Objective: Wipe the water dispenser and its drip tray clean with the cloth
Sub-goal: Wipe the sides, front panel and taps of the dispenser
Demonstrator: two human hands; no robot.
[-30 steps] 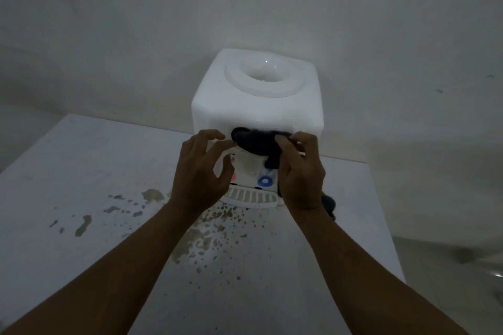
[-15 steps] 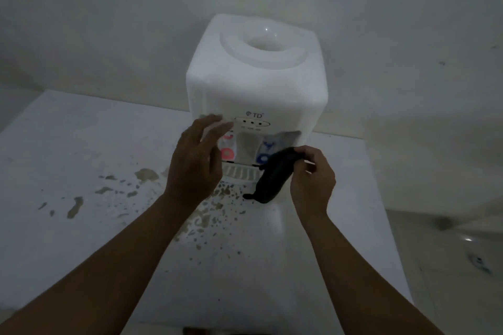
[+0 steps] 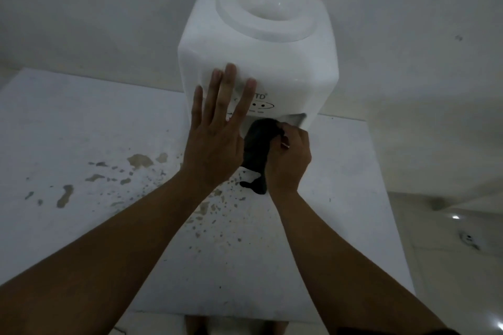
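Stained white tabletop (image 3: 81, 128) carries the white plastic water dispenser (image 3: 261, 62). Left hand (image 3: 217, 130) braces it, fingers straight. Right hand (image 3: 288, 160) grips the dark cloth (image 3: 258, 144) inside the tap recess. Drip tray hidden; wiping appears unfinished.

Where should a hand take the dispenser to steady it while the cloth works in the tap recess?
On the upper front face of the water dispenser, from the front-left, as the left hand does, fingers flat: a broad smooth box, nothing to pinch. This leaves the recess to the right hand and cloth.
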